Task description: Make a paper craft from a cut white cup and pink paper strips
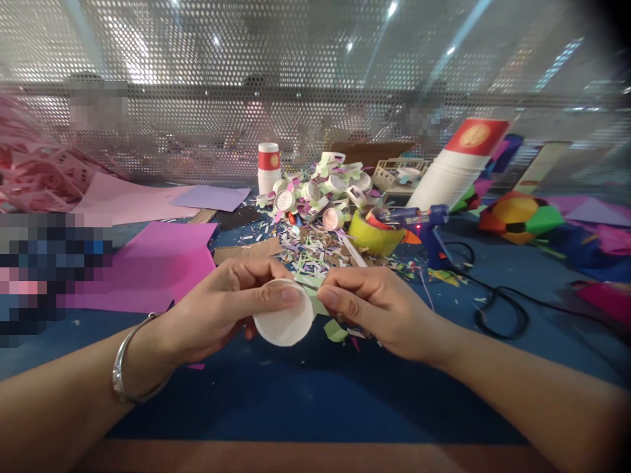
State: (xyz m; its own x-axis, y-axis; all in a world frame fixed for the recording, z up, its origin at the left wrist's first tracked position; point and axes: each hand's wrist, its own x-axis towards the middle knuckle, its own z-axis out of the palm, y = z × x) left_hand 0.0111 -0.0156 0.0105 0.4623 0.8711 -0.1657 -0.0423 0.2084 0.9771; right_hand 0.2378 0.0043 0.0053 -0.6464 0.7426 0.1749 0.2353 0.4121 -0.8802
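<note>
My left hand (227, 309) is closed round a small white paper cup (284, 323) held on its side, its round base turned toward me. A silver bangle (123, 368) sits on that wrist. My right hand (374, 305) meets the cup from the right, fingers pinched on a pale green paper strip (315, 299) lying against the cup's rim. Both hands hover just above the blue table (305, 401).
Paper scraps litter the table behind the hands. Farther back lie a pile of cut cup pieces (320, 190), a red-and-white cup stack (269, 167), a yellow tape roll (374, 236), a blue glue gun (428, 223) with its black cord (497, 309), and magenta paper sheets (158, 269) at left.
</note>
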